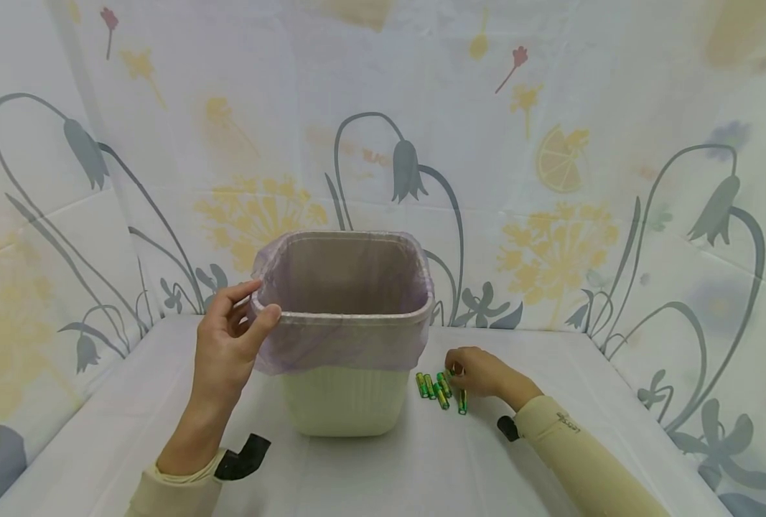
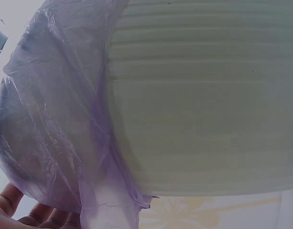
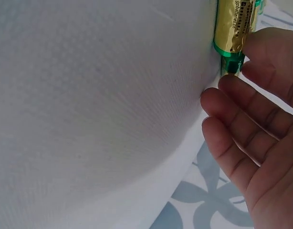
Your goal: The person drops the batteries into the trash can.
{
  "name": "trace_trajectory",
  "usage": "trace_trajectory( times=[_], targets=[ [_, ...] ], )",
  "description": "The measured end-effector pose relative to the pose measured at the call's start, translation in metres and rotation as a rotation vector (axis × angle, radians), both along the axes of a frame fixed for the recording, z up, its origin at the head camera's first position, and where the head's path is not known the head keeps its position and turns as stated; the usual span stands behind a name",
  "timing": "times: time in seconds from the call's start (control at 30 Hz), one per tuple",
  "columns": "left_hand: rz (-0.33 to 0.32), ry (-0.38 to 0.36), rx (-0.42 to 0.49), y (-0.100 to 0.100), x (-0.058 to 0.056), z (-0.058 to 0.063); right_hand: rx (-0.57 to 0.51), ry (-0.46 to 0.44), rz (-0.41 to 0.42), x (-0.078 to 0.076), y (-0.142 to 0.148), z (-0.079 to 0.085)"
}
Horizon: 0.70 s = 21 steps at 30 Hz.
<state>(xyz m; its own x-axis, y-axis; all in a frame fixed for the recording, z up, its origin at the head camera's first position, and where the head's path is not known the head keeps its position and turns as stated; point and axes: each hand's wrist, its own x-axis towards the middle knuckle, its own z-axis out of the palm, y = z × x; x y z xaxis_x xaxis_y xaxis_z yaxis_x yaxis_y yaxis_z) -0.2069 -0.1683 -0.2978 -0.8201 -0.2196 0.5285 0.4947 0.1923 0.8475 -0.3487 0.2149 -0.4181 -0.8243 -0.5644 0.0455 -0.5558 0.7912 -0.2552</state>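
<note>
A pale green trash bin (image 1: 350,402), lined with a thin purple bag (image 1: 350,348) folded over its rim, stands upright on the table. My left hand (image 1: 230,337) grips the bin's left rim through the bag, thumb near the front corner and fingers along the side. Right of the bin lie several green-and-gold batteries (image 1: 426,386). My right hand (image 1: 479,371) is down at this group, thumb and fingertips curled about one battery, mostly hidden by the hand. Close up in the right wrist view, another battery (image 3: 235,24) partly covers the spot where the fingertips meet.
A white cloth covers the table (image 1: 518,467). Behind it and at the sides hangs a flower-printed curtain (image 1: 383,86). Black straps hang near both beige sleeves (image 1: 583,452).
</note>
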Motion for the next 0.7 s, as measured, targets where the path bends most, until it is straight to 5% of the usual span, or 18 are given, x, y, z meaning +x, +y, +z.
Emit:
trace_trajectory(
  times=[0.7],
  targets=[
    [-0.005, 0.003, 0.018, 0.0003, -0.0004, 0.0003, -0.042, -0.038, -0.009, -0.0076, -0.0017, -0.0001]
  ],
)
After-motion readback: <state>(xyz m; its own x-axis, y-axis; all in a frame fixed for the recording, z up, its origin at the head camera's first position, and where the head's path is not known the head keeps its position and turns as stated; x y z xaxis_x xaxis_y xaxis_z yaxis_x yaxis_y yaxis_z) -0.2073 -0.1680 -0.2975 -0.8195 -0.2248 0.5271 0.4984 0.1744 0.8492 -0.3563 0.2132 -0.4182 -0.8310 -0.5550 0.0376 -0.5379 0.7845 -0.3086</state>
